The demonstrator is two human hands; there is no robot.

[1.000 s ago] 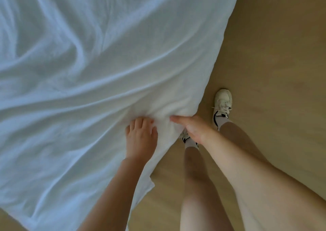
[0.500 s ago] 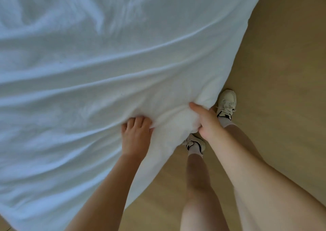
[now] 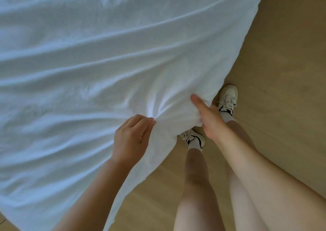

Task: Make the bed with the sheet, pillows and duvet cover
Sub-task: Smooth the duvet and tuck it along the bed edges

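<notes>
Sheet (image 3: 105,63), white and creased, fills most of the view, its corner bunched between the two hands above the wooden floor (image 3: 282,72). The left hand (image 3: 131,139) now pinches a fold between thumb and fingertips, where half a second ago its fingers curled over the cloth. The right hand (image 3: 210,119) grips higher up than before with its thumb laid on top; its fingers are hidden underneath, as is part of the left shoe (image 3: 193,138).

No legible text, label, brand or number: none on the wrinkled white cotton sheet (image 3: 105,72), none on the white lace-up sneakers (image 3: 228,96)
</notes>
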